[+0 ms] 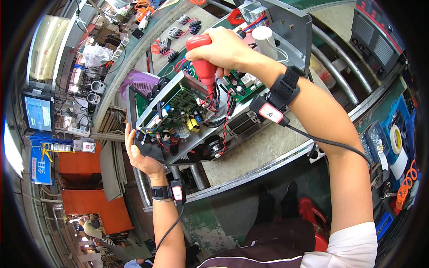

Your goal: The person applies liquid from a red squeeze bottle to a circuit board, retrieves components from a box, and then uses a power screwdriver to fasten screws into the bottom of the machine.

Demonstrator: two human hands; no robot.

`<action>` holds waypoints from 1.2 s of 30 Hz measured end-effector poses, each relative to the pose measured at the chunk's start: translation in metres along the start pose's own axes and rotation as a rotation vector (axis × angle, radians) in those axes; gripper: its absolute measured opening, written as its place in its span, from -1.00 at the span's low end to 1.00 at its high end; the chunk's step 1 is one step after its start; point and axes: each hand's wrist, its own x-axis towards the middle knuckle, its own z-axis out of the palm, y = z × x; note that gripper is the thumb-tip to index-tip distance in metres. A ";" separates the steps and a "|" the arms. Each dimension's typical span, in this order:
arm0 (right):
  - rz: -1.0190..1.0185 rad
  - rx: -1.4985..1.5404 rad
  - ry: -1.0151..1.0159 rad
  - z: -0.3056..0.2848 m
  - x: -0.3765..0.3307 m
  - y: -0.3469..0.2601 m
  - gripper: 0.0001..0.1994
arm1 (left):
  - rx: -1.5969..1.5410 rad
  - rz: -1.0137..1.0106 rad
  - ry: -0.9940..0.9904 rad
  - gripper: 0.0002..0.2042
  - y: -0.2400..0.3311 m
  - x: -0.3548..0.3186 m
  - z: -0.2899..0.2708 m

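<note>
Rollers (335, 76) flanked the chassis (192, 145); right hand (228, 49) gripped red driver (204, 69), left hand (146, 162) stood open; tip slippage risked nicking nearby wires (216, 100).

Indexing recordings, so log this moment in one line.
right hand: grips red tool, tip down among wires | left hand: open, beside chassis | nearby: green circuit board, white cylinder

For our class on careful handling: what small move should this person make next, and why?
Perhaps brace the grey chassis with the left hand, open at its edge, since the right hand grips a red tool pointing down among wires.
</note>
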 end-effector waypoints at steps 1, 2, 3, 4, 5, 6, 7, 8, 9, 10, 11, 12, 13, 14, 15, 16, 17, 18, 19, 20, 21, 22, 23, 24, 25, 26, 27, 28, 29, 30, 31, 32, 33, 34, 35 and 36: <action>0.047 0.033 -0.018 -0.002 0.002 0.001 -0.62 | 0.000 0.001 -0.006 -0.58 0.001 0.000 0.000; 0.073 0.077 -0.027 -0.003 0.006 0.006 -0.63 | 0.010 0.000 0.004 -0.58 0.001 -0.001 0.000; 0.076 0.083 -0.021 -0.003 0.008 0.009 -0.63 | 0.020 0.000 0.012 -0.58 0.000 0.000 0.000; 0.120 0.106 -0.023 -0.002 0.009 0.011 -0.64 | 0.019 0.001 0.003 -0.58 -0.001 0.000 0.000; 0.164 0.130 -0.025 -0.001 0.010 0.014 -0.64 | 0.036 0.012 0.001 -0.59 -0.002 -0.001 -0.001; 0.154 0.121 0.042 0.000 0.006 0.012 -0.66 | 0.055 0.023 0.001 -0.59 -0.003 0.000 -0.002; 0.158 0.124 0.049 -0.001 0.005 0.011 -0.66 | 0.052 0.024 -0.006 -0.59 -0.003 0.000 -0.002; 0.130 0.147 0.109 -0.004 0.003 0.010 -0.66 | 0.046 0.024 -0.005 -0.59 -0.004 0.000 -0.002; 0.100 0.172 0.168 -0.008 0.000 0.009 -0.67 | 0.041 0.028 -0.002 -0.59 -0.003 0.001 -0.003; 0.072 0.218 0.193 -0.014 -0.003 0.007 -0.67 | 0.038 0.032 -0.010 -0.59 -0.002 0.001 -0.001; 0.051 0.237 0.215 -0.019 -0.009 0.006 -0.67 | 0.032 0.024 -0.004 -0.59 0.000 0.002 0.001; 0.030 0.230 0.250 -0.021 -0.019 0.002 -0.68 | 0.021 0.018 0.001 -0.59 0.000 0.002 0.004; 0.011 0.227 0.282 -0.020 -0.030 -0.002 -0.68 | 0.018 0.023 -0.010 -0.59 -0.002 0.002 0.003; -0.019 0.385 0.236 -0.028 -0.047 -0.007 -0.70 | 0.016 0.010 -0.003 -0.60 -0.003 0.002 0.003; -0.053 0.537 0.191 -0.034 -0.065 -0.013 -0.70 | 0.008 -0.005 0.005 -0.60 -0.004 0.001 0.001; -0.178 0.545 0.409 -0.023 -0.071 -0.006 -0.76 | -0.034 0.024 0.001 -0.60 -0.009 0.001 -0.003; -0.178 0.501 0.614 -0.012 -0.091 -0.002 -0.69 | -0.036 0.033 -0.007 -0.60 -0.009 0.003 -0.003; -0.213 0.614 0.643 -0.005 -0.112 0.001 -0.69 | -0.031 0.025 -0.010 -0.59 -0.006 0.003 -0.003; -0.287 0.729 0.753 0.003 -0.124 0.019 -0.70 | -0.033 0.014 -0.011 -0.58 -0.007 0.001 -0.002; -0.272 0.770 0.779 0.019 -0.143 0.026 -0.72 | -0.049 0.024 -0.008 -0.58 -0.011 0.001 -0.004; -0.291 0.749 0.800 0.034 -0.159 0.036 -0.73 | -0.049 0.035 -0.003 -0.58 -0.010 0.001 -0.004; -0.339 0.763 0.875 0.052 -0.171 0.041 -0.73 | -0.006 0.053 -0.004 -0.58 -0.004 0.003 -0.003; -0.356 0.752 0.877 0.073 -0.181 0.048 -0.66 | 0.045 0.066 -0.004 -0.57 -0.005 0.003 -0.005; -0.446 0.554 0.967 0.085 -0.186 0.057 -0.62 | -0.010 0.060 -0.003 -0.59 -0.007 0.002 -0.003; -0.523 0.361 1.047 0.100 -0.188 0.066 -0.57 | -0.015 0.067 -0.004 -0.59 -0.009 0.001 -0.003; -0.549 0.321 1.036 0.113 -0.188 0.070 -0.54 | -0.043 0.059 -0.001 -0.60 -0.010 0.000 -0.002; -0.577 0.277 1.029 0.122 -0.187 0.069 -0.50 | -0.075 0.054 0.000 -0.61 -0.008 0.000 -0.001; -0.623 0.214 1.024 0.131 -0.184 0.074 -0.46 | -0.163 0.024 -0.003 -0.63 -0.007 0.000 0.000; -0.641 -0.005 1.014 0.133 -0.187 0.074 -0.43 | -0.172 0.031 -0.004 -0.63 -0.007 0.000 0.000; -0.689 -0.045 1.018 0.136 -0.185 0.073 -0.44 | -0.173 0.034 -0.014 -0.63 -0.007 0.001 0.000; -0.736 -0.086 1.020 0.140 -0.183 0.072 -0.45 | -0.175 0.037 -0.024 -0.63 -0.007 0.001 0.000; -0.743 -0.091 1.028 0.144 -0.180 0.076 -0.45 | -0.161 0.046 -0.022 -0.64 -0.007 0.002 0.000; -0.799 -0.141 1.019 0.150 -0.176 0.081 -0.46 | -0.169 0.049 -0.023 -0.64 -0.008 0.002 -0.001; -0.854 -0.191 1.008 0.155 -0.173 0.084 -0.47 | -0.143 0.052 -0.022 -0.64 -0.008 0.002 -0.002; -0.856 -0.195 1.011 0.160 -0.172 0.086 -0.47 | -0.117 0.055 -0.021 -0.65 -0.009 0.002 -0.003; -0.876 -0.297 0.984 0.163 -0.172 0.087 -0.47 | -0.123 0.055 -0.020 -0.65 -0.008 0.002 -0.003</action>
